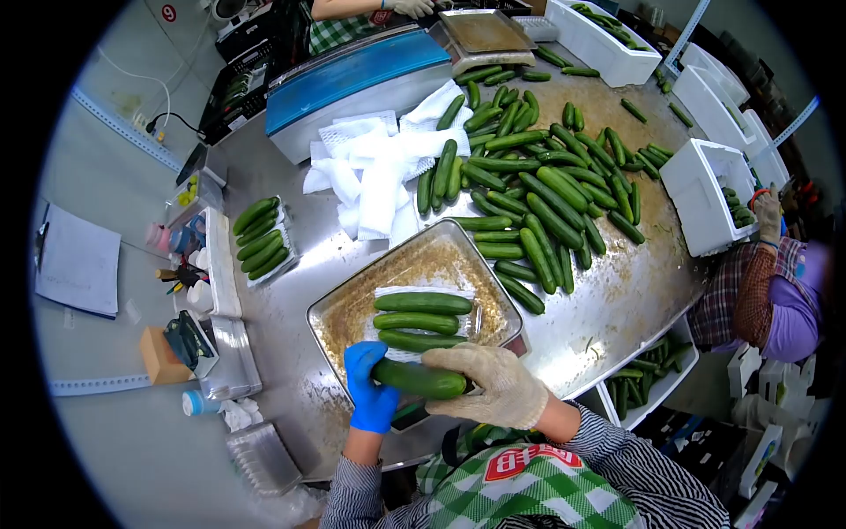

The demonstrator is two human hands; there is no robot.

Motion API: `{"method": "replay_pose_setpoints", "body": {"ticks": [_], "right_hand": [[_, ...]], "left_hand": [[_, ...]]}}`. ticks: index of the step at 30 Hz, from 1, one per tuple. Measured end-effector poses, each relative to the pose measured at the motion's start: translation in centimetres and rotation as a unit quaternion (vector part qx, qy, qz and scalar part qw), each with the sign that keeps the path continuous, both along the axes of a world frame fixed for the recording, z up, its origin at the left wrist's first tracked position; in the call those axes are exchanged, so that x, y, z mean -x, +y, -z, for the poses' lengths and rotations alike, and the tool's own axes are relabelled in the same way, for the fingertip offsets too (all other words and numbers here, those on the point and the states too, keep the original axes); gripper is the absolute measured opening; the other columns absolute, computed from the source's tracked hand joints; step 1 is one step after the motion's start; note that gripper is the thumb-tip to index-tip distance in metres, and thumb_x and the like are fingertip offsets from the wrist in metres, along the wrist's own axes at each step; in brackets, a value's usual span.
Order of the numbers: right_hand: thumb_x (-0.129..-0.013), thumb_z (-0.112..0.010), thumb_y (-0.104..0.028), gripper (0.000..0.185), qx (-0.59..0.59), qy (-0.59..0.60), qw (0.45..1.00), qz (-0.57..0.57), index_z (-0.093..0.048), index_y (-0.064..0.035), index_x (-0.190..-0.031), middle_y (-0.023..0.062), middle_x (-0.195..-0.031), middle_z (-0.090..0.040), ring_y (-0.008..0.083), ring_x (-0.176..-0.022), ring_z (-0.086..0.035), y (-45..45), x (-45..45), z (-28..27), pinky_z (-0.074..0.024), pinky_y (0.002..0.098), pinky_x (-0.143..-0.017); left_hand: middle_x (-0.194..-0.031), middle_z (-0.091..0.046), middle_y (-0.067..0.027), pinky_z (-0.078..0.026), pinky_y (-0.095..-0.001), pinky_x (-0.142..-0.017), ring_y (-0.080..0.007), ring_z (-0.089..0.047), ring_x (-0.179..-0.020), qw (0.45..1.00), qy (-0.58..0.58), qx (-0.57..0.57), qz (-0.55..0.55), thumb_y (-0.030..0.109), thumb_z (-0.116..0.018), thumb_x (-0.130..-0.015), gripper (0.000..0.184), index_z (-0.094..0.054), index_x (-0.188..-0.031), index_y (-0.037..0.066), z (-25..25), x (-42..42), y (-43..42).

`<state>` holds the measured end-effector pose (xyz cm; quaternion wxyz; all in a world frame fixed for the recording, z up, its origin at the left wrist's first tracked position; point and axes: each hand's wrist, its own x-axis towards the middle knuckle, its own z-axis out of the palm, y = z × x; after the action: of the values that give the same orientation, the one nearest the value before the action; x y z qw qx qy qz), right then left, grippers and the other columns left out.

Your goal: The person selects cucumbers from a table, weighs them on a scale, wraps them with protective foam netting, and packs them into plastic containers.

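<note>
My left hand (367, 388), in a blue glove, is closed around the left end of a cucumber (421, 380). At its right end, my right hand (485, 384) in a beige knit glove grips the same cucumber. Both hands hold it level over the near edge of a worn metal tray (344, 310). In that tray, three cucumbers (421, 303) lie side by side on a white textured pad (472, 328). My hands partly hide the lowest of them and the pad's near end.
A large heap of loose cucumbers (555, 203) covers the table's middle. White pads (374, 181) lie beside a blue-topped box (357, 84). A packed cucumber tray (262, 240) sits left. White foam boxes (705, 194) line the right, near another person (758, 295).
</note>
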<state>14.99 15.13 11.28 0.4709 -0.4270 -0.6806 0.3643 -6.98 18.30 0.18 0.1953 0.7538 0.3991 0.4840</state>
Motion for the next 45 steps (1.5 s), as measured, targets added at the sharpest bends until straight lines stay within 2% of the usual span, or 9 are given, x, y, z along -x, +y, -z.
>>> {"method": "replay_pose_setpoints", "body": {"ticks": [2,9,15,18,21,29,35,42,45], "right_hand": [[-0.076,-0.083,-0.025,0.053,-0.016,-0.035,0.999,-0.014,-0.061,-0.0059,-0.12,0.0131,-0.095,-0.068,0.0307,-0.081,-0.068,0.0,0.0,-0.2,-0.0554,0.0365,-0.07],[-0.077,-0.08,-0.026,0.053,-0.055,-0.096,0.994,-0.005,-0.06,-0.0068,-0.123,0.0126,-0.091,-0.067,0.0291,-0.077,-0.068,-0.4,-0.1,-0.1,-0.0545,0.036,-0.066],[-0.081,-0.078,-0.025,0.057,-0.03,-0.032,0.999,-0.008,-0.056,-0.0066,-0.13,0.0126,-0.091,-0.067,0.0301,-0.073,-0.068,-1.0,0.2,-0.5,-0.0544,0.0364,-0.062],[-0.088,-0.07,-0.018,0.05,0.047,-0.041,0.998,-0.005,-0.054,-0.0048,-0.134,0.0142,-0.094,-0.067,0.0295,-0.079,-0.068,-1.8,0.1,-0.8,-0.0549,0.0353,-0.07],[-0.092,-0.06,-0.01,0.045,0.177,0.092,0.979,-0.042,-0.052,-0.0023,-0.136,0.0161,-0.099,-0.066,0.0281,-0.088,-0.067,-2.6,-0.1,-0.7,-0.0536,0.0339,-0.079],[-0.093,-0.056,-0.005,0.04,0.151,0.075,0.986,-0.007,-0.057,-0.0011,-0.133,0.0155,-0.104,-0.066,0.0271,-0.095,-0.066,-4.0,-0.7,-3.1,-0.0517,0.034,-0.084],[-0.091,-0.057,-0.004,0.04,0.197,0.123,0.973,0.012,-0.06,-0.0014,-0.131,0.0122,-0.092,-0.062,0.022,-0.084,-0.062,-6.8,-2.2,-3.3,-0.05,0.0324,-0.078],[-0.088,-0.049,-0.001,0.044,0.171,0.124,0.976,0.061,-0.059,0.0017,-0.13,0.0074,-0.085,-0.057,0.0124,-0.068,-0.055,-9.8,-4.5,-4.2,-0.0458,0.0269,-0.061],[-0.088,-0.051,-0.004,0.043,0.125,0.101,0.983,0.084,-0.06,0.0015,-0.13,0.0078,-0.091,-0.06,0.0119,-0.071,-0.056,-11.0,-5.9,-4.1,-0.0472,0.0267,-0.065]], "left_hand": [[-0.11,-0.059,-0.0133,-0.048,-0.0409,-0.087,-0.0326,-0.057,-0.1,0.999,0.039,-0.01,-0.011,0.009,-0.087,-0.068,0.059,-0.058,-0.119,0.006,-0.1,-0.3,0.7],[-0.109,-0.061,-0.0137,-0.051,-0.0406,-0.086,-0.032,-0.059,-0.1,1.0,0.018,-0.003,-0.012,0.004,-0.089,-0.061,0.061,-0.06,-0.115,0.005,0.0,-1.0,1.8],[-0.109,-0.06,-0.0135,-0.052,-0.0393,-0.085,-0.0308,-0.06,-0.1,1.0,-0.02,-0.003,-0.019,-0.003,-0.088,-0.061,0.062,-0.059,-0.115,0.005,0.6,-1.8,1.8],[-0.111,-0.059,-0.0133,-0.052,-0.0385,-0.086,-0.03,-0.059,-0.101,0.999,-0.042,-0.008,-0.03,-0.008,-0.085,-0.062,0.061,-0.059,-0.116,0.005,1.1,-2.1,1.7],[-0.113,-0.058,-0.0134,-0.052,-0.0379,-0.087,-0.0292,-0.059,-0.103,0.997,-0.065,0.015,-0.038,-0.011,-0.083,-0.062,0.062,-0.058,-0.117,0.005,1.5,-2.4,1.3],[-0.115,-0.056,-0.014,-0.053,-0.0385,-0.088,-0.0288,-0.057,-0.106,0.991,-0.092,0.094,-0.033,-0.012,-0.082,-0.064,0.063,-0.056,-0.119,0.004,2.6,-4.2,-1.0],[-0.121,-0.052,-0.0128,-0.056,-0.0383,-0.088,-0.0276,-0.056,-0.108,0.932,-0.297,0.208,0.009,-0.01,-0.073,-0.074,0.05,-0.056,-0.119,0.003,1.7,-7.6,-3.5],[-0.111,-0.059,-0.0114,-0.047,-0.0343,-0.094,-0.0249,-0.058,-0.104,0.969,-0.179,0.169,0.015,-0.007,-0.067,-0.08,0.036,-0.059,-0.113,0.002,2.0,-11.3,-5.9],[-0.11,-0.059,-0.0114,-0.047,-0.0347,-0.094,-0.0248,-0.058,-0.104,0.967,-0.183,0.172,0.042,-0.005,-0.068,-0.079,0.035,-0.06,-0.112,0.002,2.2,-13.2,-7.2]]}}
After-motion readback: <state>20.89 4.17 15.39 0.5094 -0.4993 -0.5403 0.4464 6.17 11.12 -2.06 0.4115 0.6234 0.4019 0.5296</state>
